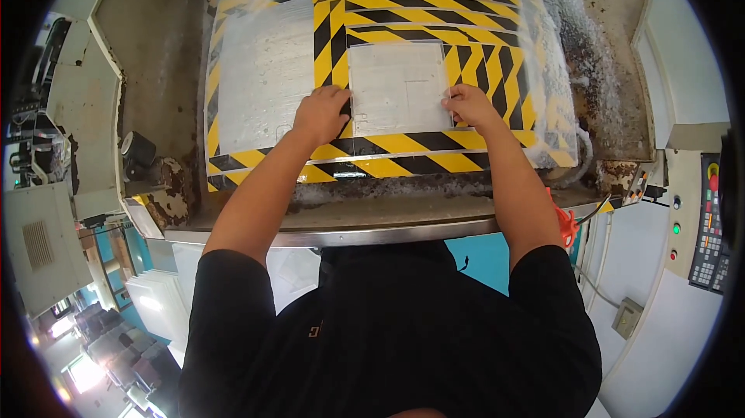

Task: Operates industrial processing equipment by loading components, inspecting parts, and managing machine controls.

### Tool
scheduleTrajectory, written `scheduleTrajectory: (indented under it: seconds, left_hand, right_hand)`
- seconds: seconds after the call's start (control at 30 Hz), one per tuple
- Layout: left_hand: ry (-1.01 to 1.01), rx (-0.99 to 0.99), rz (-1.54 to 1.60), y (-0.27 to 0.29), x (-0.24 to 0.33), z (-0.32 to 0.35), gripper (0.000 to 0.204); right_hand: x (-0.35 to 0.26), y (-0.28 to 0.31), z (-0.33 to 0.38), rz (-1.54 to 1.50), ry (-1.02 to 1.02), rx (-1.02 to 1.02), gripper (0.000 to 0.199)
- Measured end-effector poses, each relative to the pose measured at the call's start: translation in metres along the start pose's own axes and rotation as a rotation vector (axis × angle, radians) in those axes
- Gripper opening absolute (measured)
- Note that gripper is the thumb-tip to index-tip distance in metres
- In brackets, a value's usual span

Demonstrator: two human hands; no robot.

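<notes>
A clear rectangular plastic sheet lies on a machine bed covered with yellow and black striped tape. My left hand holds its left edge, fingers bent and thumb a little apart from them. At the opposite edge, my right hand pinches the sheet near its lower right corner between thumb and fingers. A larger pale, translucent panel, wet with drops, lies flat to the left of my left hand.
White shavings pile along the bed's right side. A metal rim runs between me and the bed. A control panel with buttons stands at far right, and a red object hangs near my right elbow. Stacked white sheets stand lower left.
</notes>
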State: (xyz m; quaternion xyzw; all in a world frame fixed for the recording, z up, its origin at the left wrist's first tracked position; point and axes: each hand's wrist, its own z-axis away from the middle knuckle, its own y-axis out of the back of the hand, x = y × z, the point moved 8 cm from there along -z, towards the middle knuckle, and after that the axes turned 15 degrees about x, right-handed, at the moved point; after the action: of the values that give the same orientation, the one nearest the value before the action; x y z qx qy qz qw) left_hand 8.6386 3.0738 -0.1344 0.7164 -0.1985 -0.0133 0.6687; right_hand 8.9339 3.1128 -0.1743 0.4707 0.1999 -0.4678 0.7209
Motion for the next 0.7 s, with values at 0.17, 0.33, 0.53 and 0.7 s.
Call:
scheduleTrajectory:
  seconds: [0.17,0.33,0.53,0.7]
  left_hand:
    - [-0.034,-0.187,-0.065,-0.018,0.004,0.004,0.068]
    - [-0.031,-0.226,-0.060,-0.025,0.001,0.005,0.070]
    - [-0.031,-0.250,-0.060,-0.025,0.002,0.006,0.070]
    - [-0.031,-0.261,-0.056,-0.025,0.004,0.004,0.070]
  right_hand:
    - [-0.001,0.000,-0.003,0.019,0.053,0.033,0.028]
    - [-0.002,0.000,-0.005,0.093,0.094,0.069,0.030]
    - [-0.019,0.005,0.005,0.380,0.239,0.196,0.036]
    - [-0.012,0.005,0.000,0.393,0.274,0.238,0.036]
